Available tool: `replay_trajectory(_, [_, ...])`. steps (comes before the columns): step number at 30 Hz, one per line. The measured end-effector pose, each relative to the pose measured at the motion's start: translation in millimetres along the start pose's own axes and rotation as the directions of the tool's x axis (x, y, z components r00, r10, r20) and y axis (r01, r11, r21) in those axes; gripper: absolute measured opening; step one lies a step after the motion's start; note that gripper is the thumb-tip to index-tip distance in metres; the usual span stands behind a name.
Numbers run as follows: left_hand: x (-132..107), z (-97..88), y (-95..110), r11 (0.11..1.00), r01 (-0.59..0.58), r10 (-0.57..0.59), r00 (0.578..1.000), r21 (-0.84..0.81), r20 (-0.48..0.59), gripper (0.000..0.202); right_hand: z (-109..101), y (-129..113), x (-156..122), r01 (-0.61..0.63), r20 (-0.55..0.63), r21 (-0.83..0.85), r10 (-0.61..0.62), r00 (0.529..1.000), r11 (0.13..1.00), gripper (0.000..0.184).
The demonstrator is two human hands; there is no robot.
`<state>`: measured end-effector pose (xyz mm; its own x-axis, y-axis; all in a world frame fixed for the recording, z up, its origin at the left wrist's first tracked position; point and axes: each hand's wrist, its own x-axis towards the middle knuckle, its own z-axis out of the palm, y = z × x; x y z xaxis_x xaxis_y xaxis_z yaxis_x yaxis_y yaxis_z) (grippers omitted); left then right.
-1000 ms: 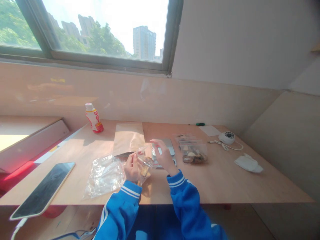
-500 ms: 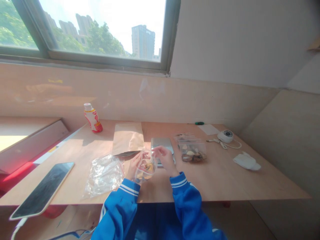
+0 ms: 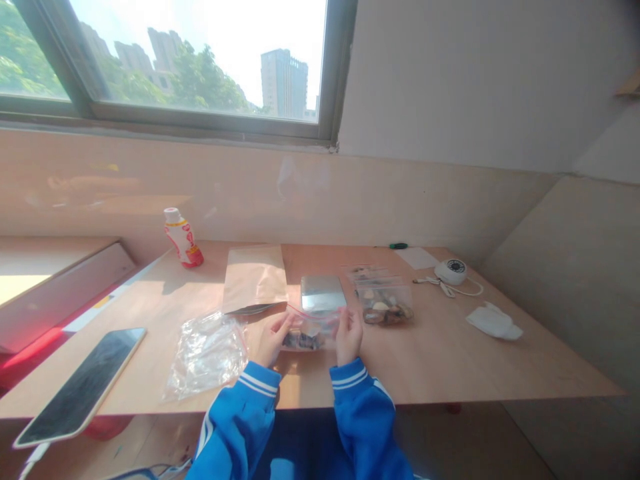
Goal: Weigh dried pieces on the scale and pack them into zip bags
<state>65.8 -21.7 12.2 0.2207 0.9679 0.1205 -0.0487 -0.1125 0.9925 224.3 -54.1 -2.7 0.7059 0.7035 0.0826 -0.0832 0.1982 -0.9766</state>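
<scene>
A clear zip-lock bag (image 3: 311,333) with dark and pale pieces inside is stretched between my two hands, over the table's near middle. My left hand (image 3: 273,337) pinches its left top corner, and my right hand (image 3: 349,333) pinches the right one. Just behind the bag lies a flat silver scale (image 3: 323,292), its near edge hidden by the bag. To the left of it is a brown paper pouch (image 3: 256,277) with its dark mouth toward me. More filled zip-lock bags (image 3: 384,303) lie in an overlapping row on the right.
Crumpled clear plastic bags (image 3: 206,353) and a phone (image 3: 83,383) on a cable lie at left. A red-and-white bottle (image 3: 184,240) stands behind them. On the right are a white round device (image 3: 450,272) with a cord, a white tissue (image 3: 494,322), paper (image 3: 416,258) and a green-handled tool (image 3: 399,246).
My right hand has moved slightly right and down, from the bag's mouth to its right corner. The bag, bunched and open before, is now spread wide and level between both hands.
</scene>
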Motion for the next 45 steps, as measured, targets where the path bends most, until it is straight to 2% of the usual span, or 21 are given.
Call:
replay_trajectory(4, [0,-0.4,2,0.999,-0.006,0.003,0.996,-0.037,-0.093,0.049,-5,5,-5,0.007,0.151,0.078,-0.018,0.988,0.997,0.055])
replay_trajectory(6, [-3,-0.2,8,0.998,-0.057,0.058,0.993,0.017,-0.105,0.048,-5,6,-7,0.015,0.218,0.1,-0.037,0.975,0.995,0.054])
replay_trajectory(8, [-7,1.0,21,0.971,-0.186,0.192,0.981,0.152,-0.022,0.041,-3,5,-9,-0.007,0.26,0.112,-0.023,0.965,0.994,0.053])
replay_trajectory(10, [-10,3.1,35,0.88,-0.362,0.347,0.932,0.308,0.103,0.029,-2,2,-9,-0.022,0.267,0.12,-0.011,0.964,0.992,0.052])
replay_trajectory(12, [-12,5.5,46,0.809,-0.444,0.43,0.894,0.386,0.126,0.023,-2,-1,-9,-0.006,0.225,0.118,-0.021,0.974,0.993,0.051])
replay_trajectory(13, [-12,6.6,49,0.812,-0.433,0.433,0.896,0.391,0.094,0.023,-3,-3,-8,0.01,0.188,0.11,-0.031,0.982,0.994,0.051])
replay_trajectory(15, [-10,8.0,50,0.894,-0.32,0.352,0.935,0.314,-0.049,0.027,-7,-5,-5,0.027,0.121,0.078,-0.036,0.992,0.997,0.054])
replay_trajectory(17, [-7,8.2,44,0.976,-0.161,0.186,0.966,0.147,-0.179,0.033,-12,-6,-2,0.026,0.092,0.042,-0.03,0.995,0.999,0.056])
replay_trajectory(18, [-6,8.2,39,0.994,-0.091,0.102,0.973,0.061,-0.205,0.036,-14,-6,-1,0.029,0.09,0.026,-0.031,0.995,0.999,0.057])
replay_trajectory(21, [-5,8.9,25,0.993,0.059,-0.077,0.98,-0.098,-0.181,0.043,-21,-6,2,0.049,0.089,-0.012,-0.048,0.995,0.999,0.056])
replay_trajectory(25, [-9,13.1,12,0.962,0.193,-0.224,0.962,-0.193,-0.155,0.046,-32,-5,7,0.049,0.114,-0.075,-0.041,0.993,0.996,0.054])
replay_trajectory(29, [-10,16.1,5,0.953,0.226,-0.253,0.96,-0.201,-0.12,0.046,-42,1,14,0.002,0.151,-0.091,0.012,0.989,0.996,0.053])
replay_trajectory(33, [-11,16.7,5,0.942,0.229,-0.268,0.954,-0.247,-0.136,0.045,-46,8,17,-0.033,0.192,-0.088,0.05,0.98,0.996,0.053])
replay_trajectory(42, [-11,16.7,5,0.917,0.221,-0.291,0.94,-0.333,-0.177,0.046,-44,8,15,0.019,0.263,-0.112,0.011,0.965,0.993,0.049])
replay_trajectory(45, [-11,16.6,5,0.917,0.217,-0.285,0.943,-0.334,-0.171,0.045,-41,7,12,0.028,0.246,-0.092,-0.004,0.969,0.995,0.048])
